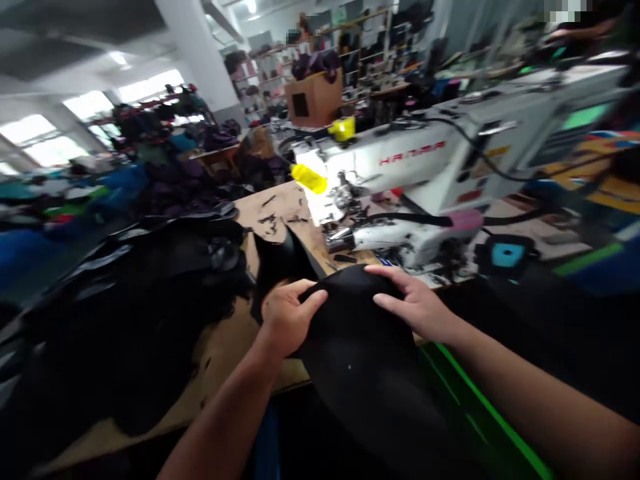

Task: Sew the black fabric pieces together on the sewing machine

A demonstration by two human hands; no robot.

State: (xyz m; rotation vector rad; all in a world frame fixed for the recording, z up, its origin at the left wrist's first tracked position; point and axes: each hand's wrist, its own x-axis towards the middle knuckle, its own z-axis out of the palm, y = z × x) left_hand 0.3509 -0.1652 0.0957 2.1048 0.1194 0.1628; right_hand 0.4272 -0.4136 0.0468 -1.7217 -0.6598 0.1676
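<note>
Though blur intrudes, both hands (pixel 289 321) (pixel 419 308) seemingly grip black fabric (pixel 360 353).

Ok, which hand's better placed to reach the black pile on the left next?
Probably left: the left hand is nearer the black pile; the right hand is across the black sheet. Both hands are on it.

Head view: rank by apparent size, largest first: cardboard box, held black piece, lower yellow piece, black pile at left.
1. Black pile
2. Held black piece; lower edge fades into dark
3. Cardboard box
4. Lower yellow piece
The first two are nearer the camera.
</note>
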